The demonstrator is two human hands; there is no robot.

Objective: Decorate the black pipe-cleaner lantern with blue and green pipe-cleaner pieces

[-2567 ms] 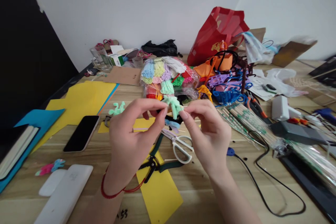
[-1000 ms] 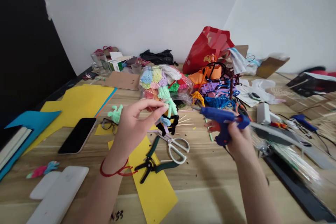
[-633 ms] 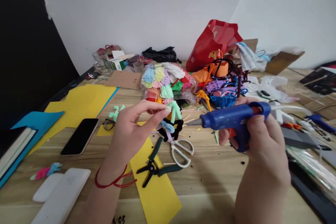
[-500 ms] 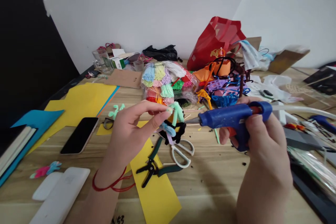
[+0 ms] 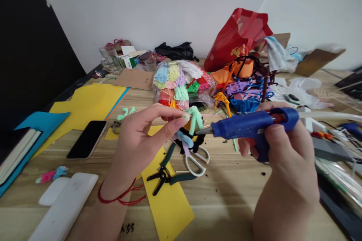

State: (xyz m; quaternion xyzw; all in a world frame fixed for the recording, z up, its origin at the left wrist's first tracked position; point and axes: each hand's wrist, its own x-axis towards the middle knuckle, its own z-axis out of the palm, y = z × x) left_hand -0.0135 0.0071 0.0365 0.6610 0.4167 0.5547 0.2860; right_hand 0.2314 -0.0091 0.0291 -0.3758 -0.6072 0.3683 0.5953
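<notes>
Between thumb and forefinger, my left hand (image 5: 154,130) pinches a small fuzzy pipe-cleaner piece (image 5: 195,119) in mint green, with black, blue and lilac parts below. My right hand (image 5: 285,150) is wrapped round the handle of a blue glue gun (image 5: 243,125). The gun's metal nozzle points left and reaches the edge of the piece; whether it touches is unclear. Under the piece lie scissors with white handles (image 5: 195,165) and dark green pliers (image 5: 163,175), the pliers partly on a yellow sheet (image 5: 172,214).
A black phone (image 5: 87,139) and a white case (image 5: 66,207) lie at the left. Behind the hands sit a bag of coloured pipe cleaners (image 5: 181,83), a tangled pile (image 5: 240,94) and a red bag (image 5: 237,41). Cables and boxes crowd the right side.
The glue gun's nozzle has come closer to the piece, now overlapping its right edge in view. My left hand keeps its pinch. The whole view has shifted slightly.
</notes>
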